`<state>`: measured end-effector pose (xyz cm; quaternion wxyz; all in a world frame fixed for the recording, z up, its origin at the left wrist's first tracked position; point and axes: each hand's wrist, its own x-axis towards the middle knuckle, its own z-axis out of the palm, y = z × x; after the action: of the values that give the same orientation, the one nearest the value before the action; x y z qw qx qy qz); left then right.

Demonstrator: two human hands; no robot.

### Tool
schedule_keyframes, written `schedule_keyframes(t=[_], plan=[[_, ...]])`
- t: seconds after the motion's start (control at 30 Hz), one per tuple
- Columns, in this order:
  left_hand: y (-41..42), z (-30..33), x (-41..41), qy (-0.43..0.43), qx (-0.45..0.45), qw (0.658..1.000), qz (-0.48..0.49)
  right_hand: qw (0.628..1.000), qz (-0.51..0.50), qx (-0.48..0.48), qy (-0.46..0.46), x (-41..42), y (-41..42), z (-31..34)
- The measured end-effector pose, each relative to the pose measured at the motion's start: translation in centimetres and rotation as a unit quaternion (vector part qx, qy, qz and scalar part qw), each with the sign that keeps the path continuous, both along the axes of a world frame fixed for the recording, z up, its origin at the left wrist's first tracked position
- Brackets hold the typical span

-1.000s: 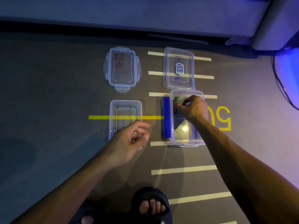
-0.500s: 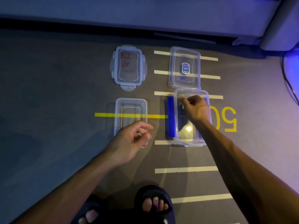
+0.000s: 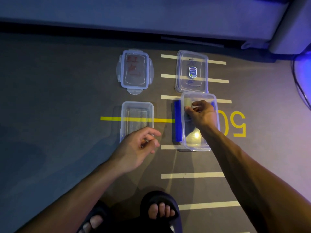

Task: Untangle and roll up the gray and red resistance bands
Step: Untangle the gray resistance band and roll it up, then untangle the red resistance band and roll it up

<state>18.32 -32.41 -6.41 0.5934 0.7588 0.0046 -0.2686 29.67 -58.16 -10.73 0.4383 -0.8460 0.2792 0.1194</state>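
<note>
My right hand (image 3: pixel 201 114) reaches into the right clear container (image 3: pixel 211 96), with its fingers curled down onto a dark gray resistance band (image 3: pixel 188 118). Most of the band is hidden under the hand, so I cannot tell its shape. My left hand (image 3: pixel 138 146) hovers over the near right corner of the left clear container (image 3: pixel 124 113), fingers loosely curled and holding nothing. That left container looks bare inside. No red band is in view.
Two clear lids lie behind the containers: one with red writing (image 3: pixel 134 71) and one with a blue sticker (image 3: pixel 191 71). A blue strip (image 3: pixel 177 121) lies along the right container's left side. The grey floor has white stripes, a yellow line and yellow digits. My sandalled feet (image 3: pixel 159 211) are at the bottom.
My right hand has pushed lower into the right container with the gray band. The left hand has stayed near the left container. The view has drifted slightly.
</note>
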Motion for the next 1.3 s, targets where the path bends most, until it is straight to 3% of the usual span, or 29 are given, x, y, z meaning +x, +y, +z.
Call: schedule_keyframes(t=[0.3, 0.57, 0.77, 0.97, 1.1, 1.3], plan=[[0.5, 0.1, -1.5, 0.009, 0.005, 1.000, 0.006, 0.998, -0.053, 0.044, -0.003, -1.8, 0.0, -0.1], [0.5, 0.4, -1.7, 0.011, -0.024, 0.998, 0.061, 0.983, 0.073, -0.099, -0.139, -5.0, 1.9, 3.2], [2.2, 0.4, -3.4, 0.008, -0.036, 0.981, 0.188, 0.975, 0.134, 0.064, -0.168, -8.4, 9.9, 5.3], [6.8, 0.4, -6.6, 0.018, -0.019, 0.955, 0.294, 0.946, 0.269, 0.129, -0.129, -10.1, 18.6, 6.5], [12.3, 0.8, -9.0, 0.008, 0.038, 0.930, 0.366, 0.904, 0.402, 0.104, -0.100, -10.8, 25.0, 6.8], [21.3, -0.8, -14.1, 0.017, 0.266, 0.867, 0.420, 0.844, 0.528, 0.076, -0.062, -14.0, 34.7, 8.2]])
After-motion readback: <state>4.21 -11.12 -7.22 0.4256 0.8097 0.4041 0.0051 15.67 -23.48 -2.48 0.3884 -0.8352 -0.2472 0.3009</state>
